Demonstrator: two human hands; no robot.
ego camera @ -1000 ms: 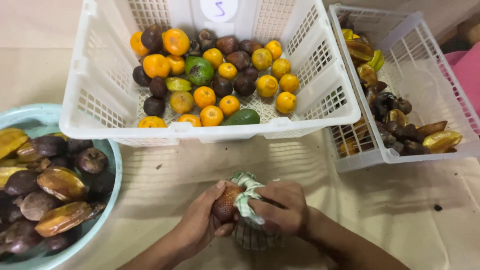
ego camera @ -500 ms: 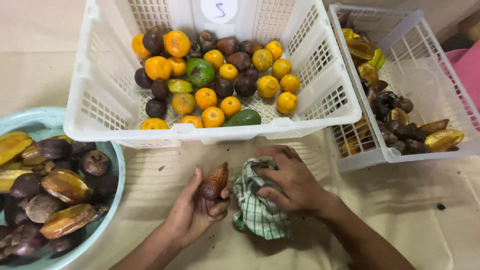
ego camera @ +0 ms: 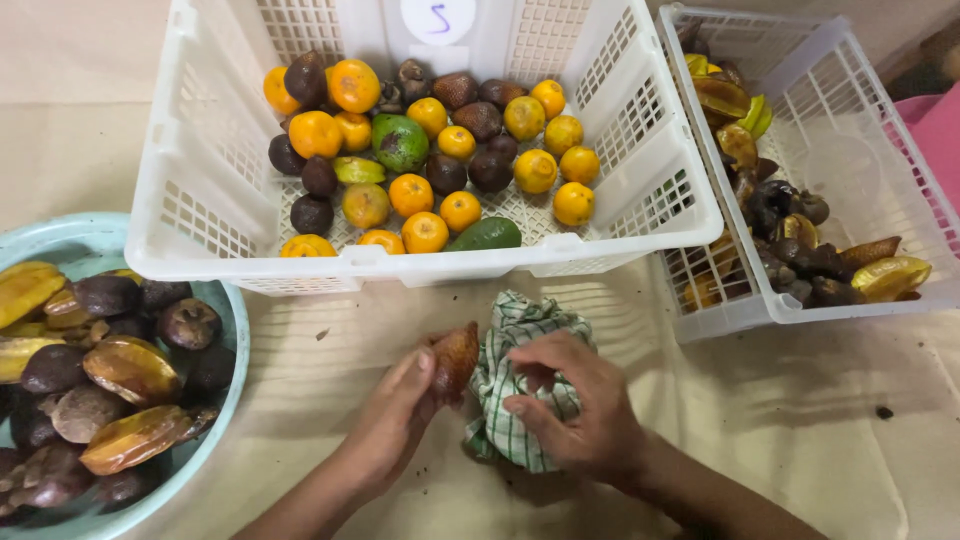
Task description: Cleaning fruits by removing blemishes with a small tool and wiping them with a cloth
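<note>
two hands working one scaly fruit and one checked cloth

two hands are meeting low in the middle of the tan table (ego camera: 800,440). the left hand (ego camera: 395,425) is closing its fingers around a single reddish-brown scaly fruit (ego camera: 455,358), pointing it tip up. the right hand (ego camera: 575,405) is curling loosely over a green-and-white checked cloth (ego camera: 510,400), bunching it just beside the fruit and touching it.

three containers are sitting around them. one large white slotted basket (ego camera: 200,215) is lying straight ahead, wearing one round white label (ego camera: 438,17) with a blue handwritten mark at the middle of its far wall. it is holding roughly eighteen orange citrus fruits (ego camera: 425,232), one round green fruit (ego camera: 400,142), one long green fruit (ego camera: 485,234) and about a dozen dark brown fruits (ego camera: 312,214). one smaller white basket (ego camera: 870,150) is standing at the right, touching the first, carrying dark, spoiled-looking pieces and yellow star fruit (ego camera: 890,275); their number is hard to tell. one pale blue round basin (ego camera: 75,245) is sitting at the left, piled with dark fruits and brownish star fruit (ego camera: 130,365), too heaped to count.
</note>
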